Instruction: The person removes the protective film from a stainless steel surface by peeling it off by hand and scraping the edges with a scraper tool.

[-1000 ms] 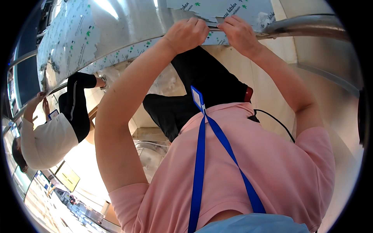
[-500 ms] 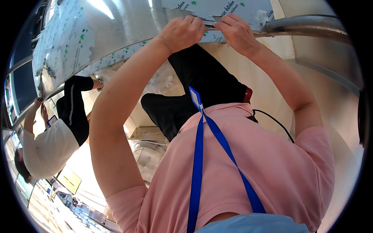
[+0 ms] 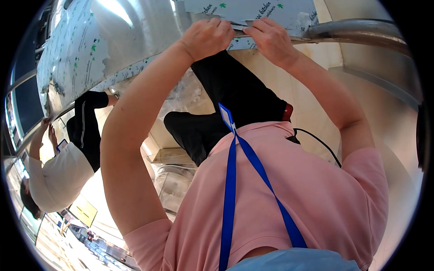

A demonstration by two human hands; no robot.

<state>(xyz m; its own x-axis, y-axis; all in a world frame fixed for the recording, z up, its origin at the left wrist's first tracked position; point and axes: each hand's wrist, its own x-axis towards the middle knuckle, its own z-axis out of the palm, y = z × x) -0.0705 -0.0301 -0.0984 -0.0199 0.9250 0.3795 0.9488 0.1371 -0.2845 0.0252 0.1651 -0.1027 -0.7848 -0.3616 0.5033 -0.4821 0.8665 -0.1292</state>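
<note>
Printed protective film [image 3: 294,13], with dark lettering and green leaf marks, covers part of a shiny metal sheet [image 3: 144,27]. At the sheet's near edge, my left hand [image 3: 208,38] is closed with its fingertips pinching the film. Just to the right, my right hand [image 3: 272,41] is also closed, thumb and fingers pinched on the film's torn edge. A narrow loose strip [image 3: 238,28] shows between the two hands. My fingertips partly hide how much film each hand holds.
A round metal bar [image 3: 357,31] runs along the right. To the left, a co-worker in a white top [image 3: 63,178] has hands at the same sheet's far edge. Crumpled clear plastic [image 3: 185,95] lies below. A blue lanyard [image 3: 228,203] hangs over my pink shirt.
My left hand has shifted slightly left, and my right hand a little left too. The gap between them shows a bit more of the strip. The bare patch looks much the same.
</note>
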